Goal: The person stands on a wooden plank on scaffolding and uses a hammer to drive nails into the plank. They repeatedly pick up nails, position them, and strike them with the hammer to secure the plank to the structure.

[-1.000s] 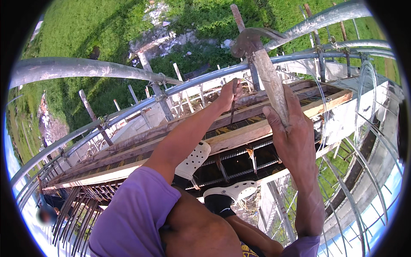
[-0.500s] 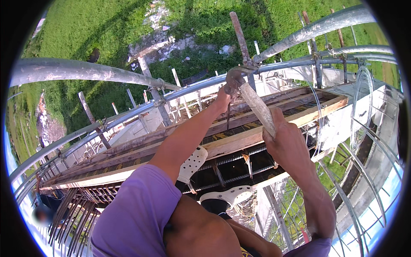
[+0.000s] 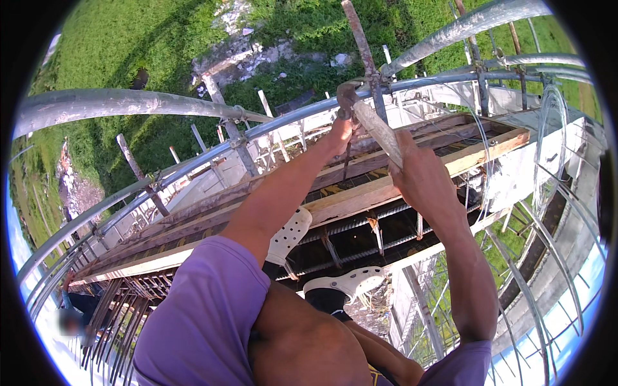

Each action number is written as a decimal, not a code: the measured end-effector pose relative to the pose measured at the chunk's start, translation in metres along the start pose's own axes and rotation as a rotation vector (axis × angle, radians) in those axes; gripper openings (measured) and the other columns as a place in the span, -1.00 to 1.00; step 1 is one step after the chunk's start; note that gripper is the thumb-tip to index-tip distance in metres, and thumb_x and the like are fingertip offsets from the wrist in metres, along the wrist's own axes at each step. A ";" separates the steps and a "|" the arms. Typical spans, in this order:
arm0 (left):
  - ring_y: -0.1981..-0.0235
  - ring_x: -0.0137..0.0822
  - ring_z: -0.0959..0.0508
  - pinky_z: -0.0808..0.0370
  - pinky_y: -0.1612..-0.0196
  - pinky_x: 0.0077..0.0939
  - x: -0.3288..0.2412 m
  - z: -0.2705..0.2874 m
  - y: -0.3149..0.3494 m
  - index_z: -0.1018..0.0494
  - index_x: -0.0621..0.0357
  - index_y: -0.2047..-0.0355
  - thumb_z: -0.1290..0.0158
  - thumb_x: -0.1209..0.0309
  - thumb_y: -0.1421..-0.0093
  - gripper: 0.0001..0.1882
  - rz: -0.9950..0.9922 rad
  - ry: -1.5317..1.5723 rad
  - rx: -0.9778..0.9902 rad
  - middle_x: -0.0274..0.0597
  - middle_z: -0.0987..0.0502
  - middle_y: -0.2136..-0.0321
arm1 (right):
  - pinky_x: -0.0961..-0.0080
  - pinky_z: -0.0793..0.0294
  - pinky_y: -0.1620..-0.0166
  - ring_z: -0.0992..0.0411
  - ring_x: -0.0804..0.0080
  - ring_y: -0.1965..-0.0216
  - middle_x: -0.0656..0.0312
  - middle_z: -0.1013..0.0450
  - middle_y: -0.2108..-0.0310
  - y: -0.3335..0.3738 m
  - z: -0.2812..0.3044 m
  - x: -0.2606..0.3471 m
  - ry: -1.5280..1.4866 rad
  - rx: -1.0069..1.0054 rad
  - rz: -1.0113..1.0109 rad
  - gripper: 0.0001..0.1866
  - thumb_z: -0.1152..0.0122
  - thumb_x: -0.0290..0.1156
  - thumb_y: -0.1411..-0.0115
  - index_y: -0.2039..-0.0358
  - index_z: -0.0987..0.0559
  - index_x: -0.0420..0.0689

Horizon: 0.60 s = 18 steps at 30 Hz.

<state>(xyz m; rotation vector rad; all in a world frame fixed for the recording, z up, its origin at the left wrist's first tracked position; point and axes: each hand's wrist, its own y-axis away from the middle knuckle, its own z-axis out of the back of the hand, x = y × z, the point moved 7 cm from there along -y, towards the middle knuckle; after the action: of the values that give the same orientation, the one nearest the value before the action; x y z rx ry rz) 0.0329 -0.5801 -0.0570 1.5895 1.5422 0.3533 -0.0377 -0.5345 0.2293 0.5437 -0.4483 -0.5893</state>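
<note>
My right hand (image 3: 421, 174) is closed round the pale, worn wooden handle of a hammer (image 3: 380, 134). The dark, curved hammer head (image 3: 347, 96) is just above my left hand (image 3: 341, 136). Those left fingers are wrapped round a thin dark metal rod (image 3: 347, 161), which runs down toward the timber formwork. Whether the hammer head touches the rod's top is hidden by the angle. Below my hands lies a light timber board (image 3: 354, 204) along the formwork edge. My feet, in white perforated clogs (image 3: 290, 235), are braced around the ribbed steel bars (image 3: 399, 241).
Galvanised scaffold pipes (image 3: 154, 105) cross in front, with upright posts (image 3: 364, 38) clamped to them. A coil of wire (image 3: 550, 148) hangs at the right beside concrete. Several steel bars (image 3: 119, 321) stick out at lower left, near another person (image 3: 80, 312). Grass (image 3: 309, 26) lies far below.
The view has tilted slightly, so the scaffold and formwork sit higher in the picture. Both hands keep their grips, and the hammer head stays close above my left hand.
</note>
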 end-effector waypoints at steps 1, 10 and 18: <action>0.63 -0.43 -0.20 -0.10 0.58 -0.51 -0.008 -0.009 0.000 -0.39 -0.11 0.34 0.08 0.16 -0.42 -0.80 -0.124 0.171 0.219 -0.47 -0.24 0.64 | -0.14 -0.55 0.27 -0.57 -0.33 0.35 -0.23 -0.57 0.42 0.010 -0.020 -0.008 0.103 0.151 -0.013 -0.57 -0.28 -0.42 -0.24 -0.05 -0.33 -0.16; 0.58 -0.23 -0.32 -0.34 0.31 -0.24 -0.026 0.081 -0.010 -0.16 -0.09 0.75 0.20 -0.11 -0.42 -0.38 0.102 0.193 0.107 -0.30 -0.29 0.70 | 0.19 -0.56 0.27 -0.64 0.05 0.36 -0.10 -0.60 0.36 0.197 0.056 -0.095 -0.388 -0.313 -0.426 -0.56 -0.28 -0.25 -0.35 -0.12 -0.41 -0.19; 0.17 0.09 -0.52 -0.41 -0.17 0.20 -0.044 0.040 0.048 -0.54 0.15 0.40 0.13 -0.58 -0.08 -0.09 -0.008 -0.017 0.038 -0.03 -0.52 0.40 | 0.65 -0.34 0.50 -0.33 0.70 0.55 0.34 -0.47 0.43 0.361 -0.042 -0.160 -0.790 -0.754 -0.868 -0.45 -0.40 -0.17 -0.31 -0.17 -0.46 -0.19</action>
<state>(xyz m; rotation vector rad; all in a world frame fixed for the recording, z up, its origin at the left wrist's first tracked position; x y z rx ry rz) 0.0854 -0.6282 -0.0296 1.6110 1.5500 0.3070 0.0090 -0.1666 0.3729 -0.2966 -0.6725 -1.7414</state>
